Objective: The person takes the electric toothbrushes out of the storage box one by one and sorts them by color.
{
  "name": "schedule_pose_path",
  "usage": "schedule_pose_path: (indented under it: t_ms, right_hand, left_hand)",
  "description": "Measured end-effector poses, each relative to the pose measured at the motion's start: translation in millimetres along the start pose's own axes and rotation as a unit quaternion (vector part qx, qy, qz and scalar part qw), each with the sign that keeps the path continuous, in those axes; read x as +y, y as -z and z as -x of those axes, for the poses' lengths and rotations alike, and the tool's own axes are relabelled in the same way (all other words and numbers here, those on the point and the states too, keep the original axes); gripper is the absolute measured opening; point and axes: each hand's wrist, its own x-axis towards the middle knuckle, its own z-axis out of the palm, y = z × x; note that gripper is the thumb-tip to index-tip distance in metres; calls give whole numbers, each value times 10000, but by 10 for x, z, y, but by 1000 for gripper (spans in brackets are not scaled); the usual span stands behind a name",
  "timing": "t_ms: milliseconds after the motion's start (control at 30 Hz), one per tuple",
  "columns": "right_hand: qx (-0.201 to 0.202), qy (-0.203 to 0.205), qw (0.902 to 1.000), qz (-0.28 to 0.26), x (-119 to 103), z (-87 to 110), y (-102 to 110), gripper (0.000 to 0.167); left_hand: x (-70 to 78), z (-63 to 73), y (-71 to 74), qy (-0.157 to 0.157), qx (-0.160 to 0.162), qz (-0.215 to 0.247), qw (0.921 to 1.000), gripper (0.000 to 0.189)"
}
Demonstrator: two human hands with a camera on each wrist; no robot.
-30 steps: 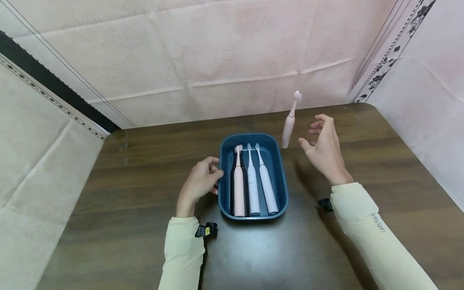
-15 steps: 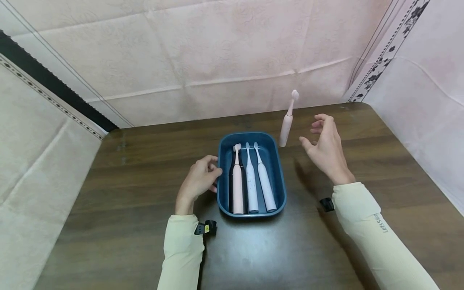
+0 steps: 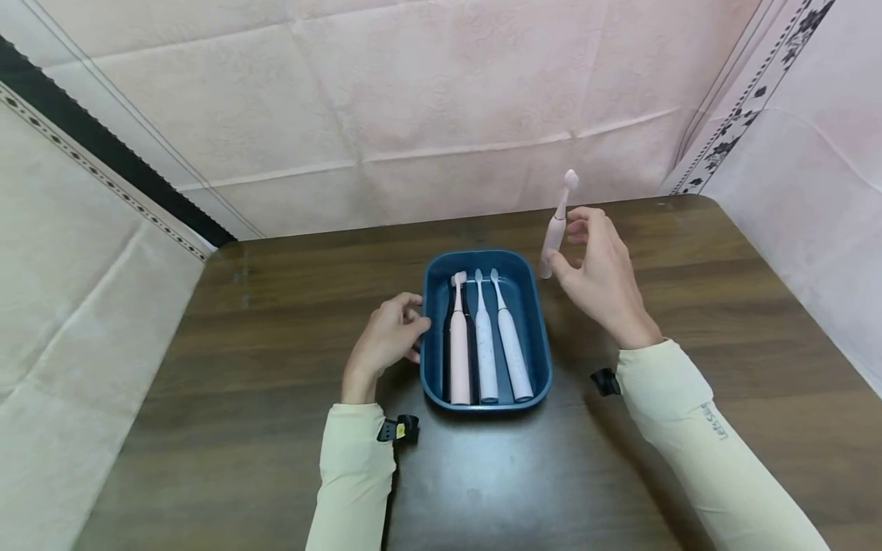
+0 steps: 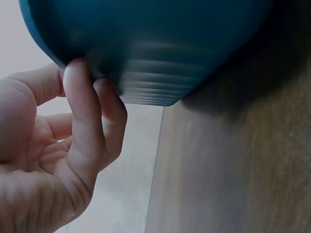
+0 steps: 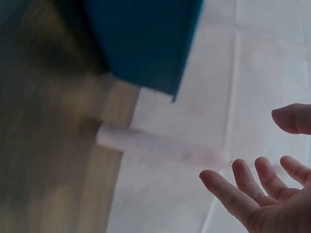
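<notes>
A pink electric toothbrush (image 3: 554, 235) stands upright on the table, just beyond the far right corner of a blue tray (image 3: 542, 337). My right hand (image 3: 601, 272) is close beside it, thumb and fingers spread; in the right wrist view a gap shows between the fingers (image 5: 221, 191) and the brush handle (image 5: 150, 143). With thumb and fingers, my left hand (image 3: 386, 337) pinches the tray's left rim. In the tray lie a second pink toothbrush (image 3: 459, 352), two black toothbrushes partly hidden by it, a speckled white toothbrush (image 3: 486, 356) and a plain white toothbrush (image 3: 514, 352).
The brown wooden table (image 3: 296, 352) carries the tray near its middle. Pale patterned cloth (image 3: 427, 115) hangs behind the table's far edge, and more cloth (image 3: 813, 207) hangs along the right side. A black wrist strap (image 3: 400, 428) sits on the left sleeve.
My right hand has moved left, from a short distance off to close beside the standing pink toothbrush. My left hand has stayed at the tray's rim. The head view has shifted slightly.
</notes>
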Motion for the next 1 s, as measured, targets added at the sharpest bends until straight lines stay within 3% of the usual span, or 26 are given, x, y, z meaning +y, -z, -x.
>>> schedule_pose_path:
  t_ms: [367, 600, 733, 867, 1000]
  right_hand:
    - [-348, 416, 9982, 245, -353, -71, -152, 49]
    - [-664, 501, 9957, 401, -476, -100, -198, 46]
    - [-1216, 410, 9903, 539, -553, -116, -241, 46]
    - [-1901, 341, 9784, 743, -625, -136, -309, 48]
    - [-2265, 340, 9692, 907, -700, -164, -394, 49]
  left_hand:
    - [-20, 5, 10, -172, -22, 162, 9997, 41]
    - [-20, -4, 21, -57, -21, 137, 9999, 41]
    - [-19, -7, 29, -58, -34, 173, 9998, 41]
    - [-14, -13, 30, -93, -44, 171, 9998, 40]
    - [-4, -21, 24, -97, -74, 162, 9998, 40]
